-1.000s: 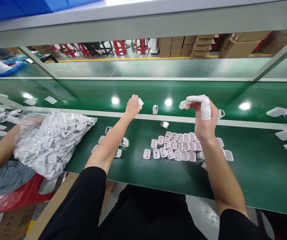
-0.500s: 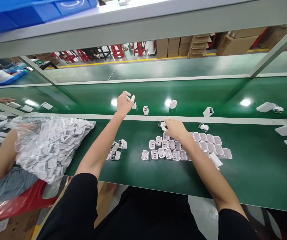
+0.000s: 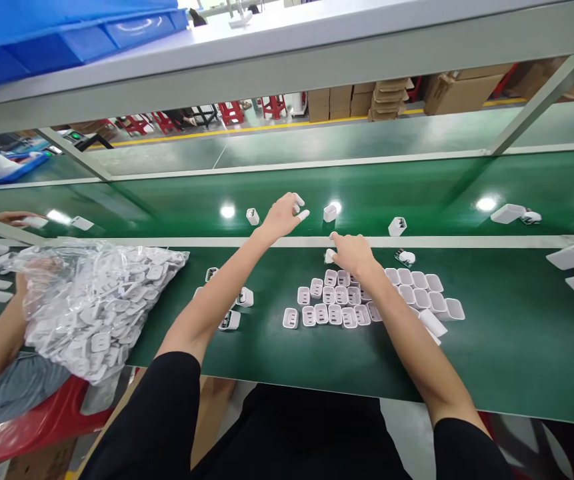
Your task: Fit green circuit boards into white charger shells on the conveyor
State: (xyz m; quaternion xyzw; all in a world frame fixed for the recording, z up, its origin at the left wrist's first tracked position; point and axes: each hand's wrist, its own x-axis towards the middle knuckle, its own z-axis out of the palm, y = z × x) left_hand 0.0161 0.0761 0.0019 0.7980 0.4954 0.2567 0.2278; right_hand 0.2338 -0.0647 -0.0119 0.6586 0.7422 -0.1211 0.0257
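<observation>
White, small and box-shaped, a plastic cup point(image 3: 330, 213) sits on the shiny green strip point(image 3: 191, 207) near the middle of the frame. It is to the right of the left hand point(image 3: 281, 216), whose finger and thumb are apart with nothing between them. The right hand point(image 3: 354, 255) is just below the cup and looks nearer to it. A small white part point(image 3: 328, 255) is at its fingertips; I cannot tell if they pinch it. Which way the cup's long side runs is hard to see.
</observation>
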